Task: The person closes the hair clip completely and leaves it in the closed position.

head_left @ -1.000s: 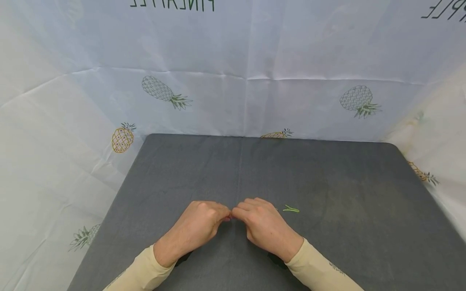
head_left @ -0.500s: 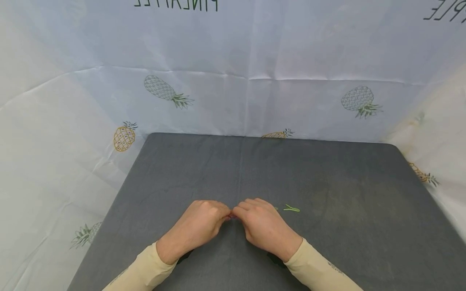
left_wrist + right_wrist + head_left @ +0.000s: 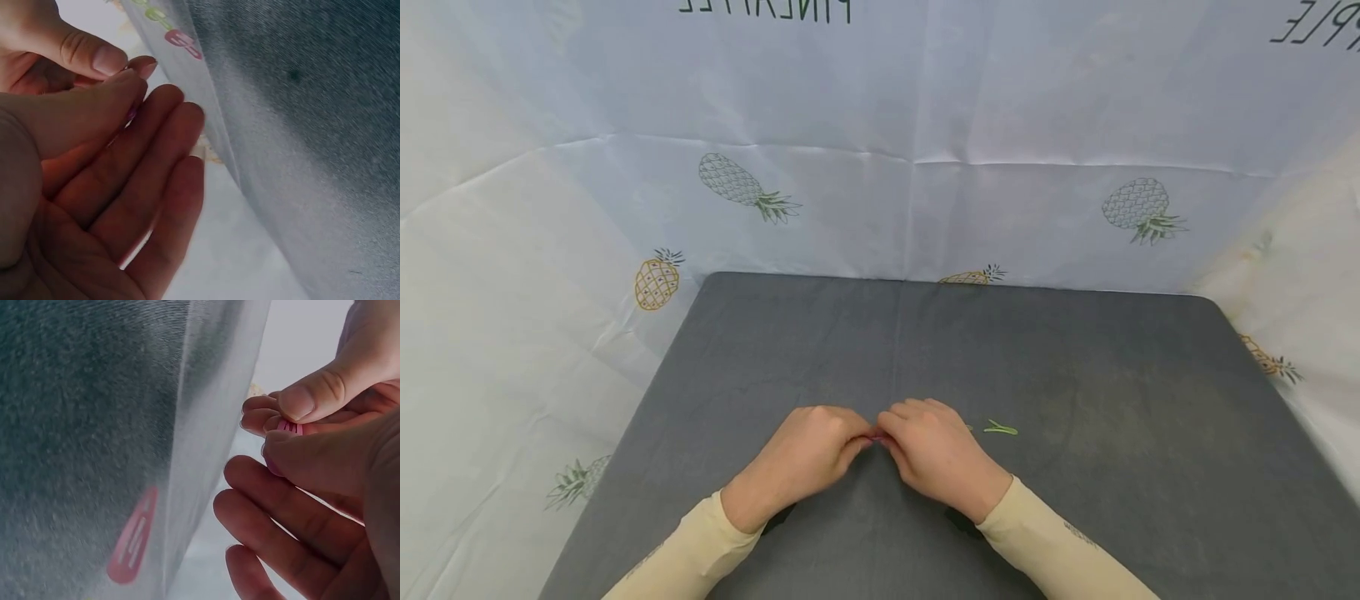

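Observation:
Both hands meet over the middle of the table, fingertips together. A small pink snap hair clip (image 3: 289,427) is pinched between them, mostly covered by the thumbs and fingers. The left hand (image 3: 808,454) holds one end between thumb and forefinger, and the right hand (image 3: 936,450) pinches the other. In the left wrist view, only a purplish-pink sliver shows under the left thumb. On the table to the right of the hands lies a green snap hair clip (image 3: 1000,428), its parts spread apart. Another pink hair clip (image 3: 132,540) lies flat on the table in the right wrist view.
The dark grey table (image 3: 1075,358) stretches around the hands. White curtains (image 3: 850,100) printed with pineapples hang behind it and at both sides. In the left wrist view, more green clips (image 3: 157,17) and a pink one (image 3: 183,44) lie near the table's edge.
Both hands have risen slightly in the head view and their thumbs have shifted, still meeting at the clip. The green clip on the table has stayed in place.

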The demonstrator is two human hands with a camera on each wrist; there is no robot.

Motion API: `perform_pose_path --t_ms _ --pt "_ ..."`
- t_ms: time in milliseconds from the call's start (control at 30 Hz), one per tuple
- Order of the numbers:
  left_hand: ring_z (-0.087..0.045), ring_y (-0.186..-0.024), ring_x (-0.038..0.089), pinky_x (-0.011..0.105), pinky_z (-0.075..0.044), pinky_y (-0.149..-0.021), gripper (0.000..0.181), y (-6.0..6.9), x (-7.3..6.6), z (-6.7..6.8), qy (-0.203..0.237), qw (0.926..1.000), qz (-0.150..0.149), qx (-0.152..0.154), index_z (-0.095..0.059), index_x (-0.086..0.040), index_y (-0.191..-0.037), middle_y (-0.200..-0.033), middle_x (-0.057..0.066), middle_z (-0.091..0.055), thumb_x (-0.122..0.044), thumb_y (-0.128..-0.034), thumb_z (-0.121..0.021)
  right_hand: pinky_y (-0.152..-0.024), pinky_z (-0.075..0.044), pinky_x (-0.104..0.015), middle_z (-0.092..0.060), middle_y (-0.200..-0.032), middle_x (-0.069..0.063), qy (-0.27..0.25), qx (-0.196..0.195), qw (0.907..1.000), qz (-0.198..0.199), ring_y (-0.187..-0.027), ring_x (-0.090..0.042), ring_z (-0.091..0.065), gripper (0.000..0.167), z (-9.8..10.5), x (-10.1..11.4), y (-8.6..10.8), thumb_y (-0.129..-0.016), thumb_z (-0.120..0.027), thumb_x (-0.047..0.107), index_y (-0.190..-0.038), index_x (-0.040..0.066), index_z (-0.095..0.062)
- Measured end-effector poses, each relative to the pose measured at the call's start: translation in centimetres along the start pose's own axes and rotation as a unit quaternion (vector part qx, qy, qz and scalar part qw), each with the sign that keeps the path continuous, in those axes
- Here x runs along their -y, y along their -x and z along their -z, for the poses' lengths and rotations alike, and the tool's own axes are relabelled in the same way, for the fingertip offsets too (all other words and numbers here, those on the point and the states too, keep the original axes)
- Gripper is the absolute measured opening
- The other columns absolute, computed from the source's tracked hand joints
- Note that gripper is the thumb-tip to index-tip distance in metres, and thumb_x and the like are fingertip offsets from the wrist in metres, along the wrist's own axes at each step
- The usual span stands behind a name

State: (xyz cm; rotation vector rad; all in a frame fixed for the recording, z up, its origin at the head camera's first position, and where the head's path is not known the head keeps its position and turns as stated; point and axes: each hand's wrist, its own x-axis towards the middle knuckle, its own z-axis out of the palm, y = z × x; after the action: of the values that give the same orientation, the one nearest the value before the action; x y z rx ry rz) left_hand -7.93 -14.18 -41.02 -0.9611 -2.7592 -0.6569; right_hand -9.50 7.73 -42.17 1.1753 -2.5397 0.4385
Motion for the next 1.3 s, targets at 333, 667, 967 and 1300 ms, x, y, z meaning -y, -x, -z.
perform_pose_path --t_ms 333,667,967,1300 --pt "-0.047 -0.057 0.000 0.021 -0.043 -0.055 0.015 -0.4 0.8 -0.4 -0.020 0.9985 0.051 0.004 -0.078 -0.020 -0.082 -0.068 -0.011 -0.061 -0.016 -0.0955 -0.083 -0.068 -0.044 -0.027 -0.062 -0.075 0.011 0.015 0.009 0.9997 -0.015 -0.067 -0.008 -0.055 0.017 -1.6 0.1 -1.1 -0.099 -0.080 0.022 -0.087 0.024 -0.069" --pt "-0.072 -0.078 0.008 0.025 -0.059 -0.069 0.007 -0.7 2.0 -1.2 -0.010 0.9979 0.064 -0.002 -0.087 -0.020 -0.095 -0.090 -0.008 -0.078 -0.016 -0.0887 -0.089 -0.080 -0.055 -0.034 -0.071 -0.087 0.009 0.029 0.028 0.9976 -0.056 -0.079 -0.011 -0.065 0.014 -1.1 -1.4 0.0 -0.092 -0.088 0.022 -0.097 0.022 -0.074" --pt "-0.068 -0.075 0.007 0.022 -0.054 -0.065 0.010 -1.3 2.5 -1.3 0.009 0.9943 0.095 0.046 -0.088 -0.024 -0.094 -0.089 -0.010 -0.075 -0.017 -0.0876 -0.090 -0.078 -0.053 -0.033 -0.068 -0.084 0.010 0.036 0.032 0.9956 -0.080 -0.077 -0.010 -0.062 0.016 -0.4 -2.8 1.4 -0.091 -0.089 0.023 -0.096 0.021 -0.074" --pt "-0.061 -0.073 0.002 0.025 -0.052 -0.067 0.008 -2.4 2.7 -1.3 0.022 0.9867 0.148 0.063 -0.086 -0.023 -0.091 -0.085 -0.014 -0.072 -0.018 -0.0865 -0.092 -0.080 -0.054 -0.035 -0.073 -0.089 0.008 0.039 0.040 0.9950 -0.083 -0.083 -0.013 -0.067 0.011 -0.6 -3.6 1.9 -0.091 -0.087 0.023 -0.097 0.021 -0.079"
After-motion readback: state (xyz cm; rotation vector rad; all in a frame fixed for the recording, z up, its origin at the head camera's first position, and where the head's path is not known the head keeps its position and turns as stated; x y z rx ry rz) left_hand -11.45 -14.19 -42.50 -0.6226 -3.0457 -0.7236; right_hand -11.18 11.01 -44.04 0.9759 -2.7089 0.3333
